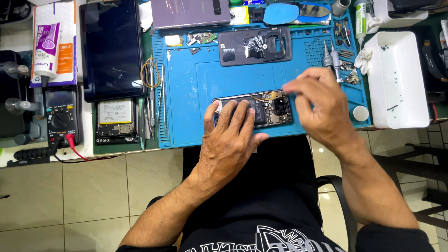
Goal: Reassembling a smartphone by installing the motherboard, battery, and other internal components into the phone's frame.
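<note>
Here the left hand [231,140] lies flat, pinning the opened phone [270,108], long axis three-to-nine; the right hand [317,105], fingertips pinched, hovers at its three o'clock end.

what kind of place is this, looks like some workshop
Most likely a phone repair bench. The left hand steadies an opened phone with bare circuitry on a blue work mat, a multimeter lies at the left, and small screwdrivers stand by the right hand.

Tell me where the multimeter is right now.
In the head view, the multimeter sits at the bench's far left, beside the opened phone with exposed battery, well left of the blue mat.
</note>
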